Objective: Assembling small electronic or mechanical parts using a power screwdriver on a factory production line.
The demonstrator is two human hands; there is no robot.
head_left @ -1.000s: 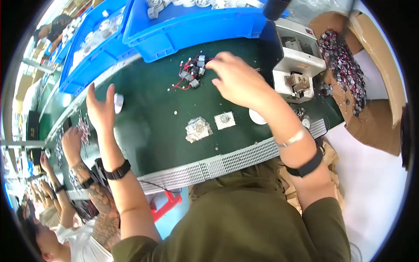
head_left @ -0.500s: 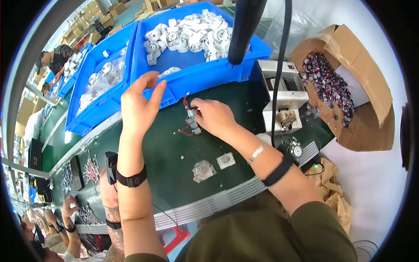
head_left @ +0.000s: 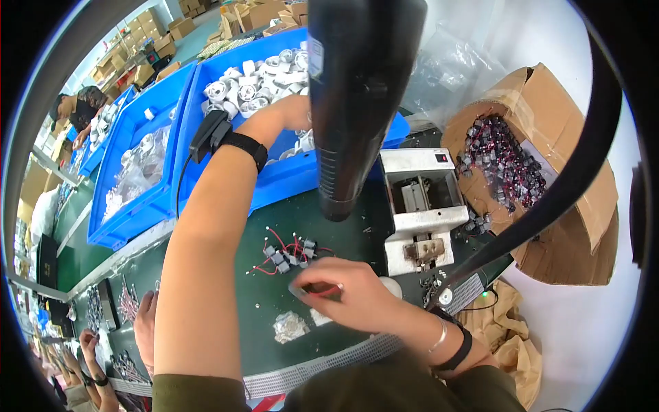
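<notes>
My left hand [head_left: 295, 113] reaches into the large blue bin [head_left: 278, 184] of white round plastic parts [head_left: 250, 90]; its fingers are hidden behind a thick black cylinder [head_left: 343, 123]. Over the green tabletop, my right hand [head_left: 367, 294] is curled and slightly blurred. Something small and red, apparently wire, shows inside its grip, with a dark grey bit at the fingertips. Just beyond that hand lies a cluster of small grey components with red wires [head_left: 292, 257]. Nearer me sit a crumpled whitish lump [head_left: 290, 327] and a pale flat piece [head_left: 320, 316], partly covered by my right hand.
A white metal machine [head_left: 424, 206] stands to the right, beside a torn cardboard box [head_left: 570, 147] heaped with wired components [head_left: 504, 161]. A second blue bin [head_left: 113, 165] holds bagged white parts. A black cable [head_left: 549, 199] crosses the right side. Other people's hands work at left.
My left hand has moved from above the table into the large bin. My right hand has come nearer me, away from the components, which now form a bigger cluster. The view has shifted.
</notes>
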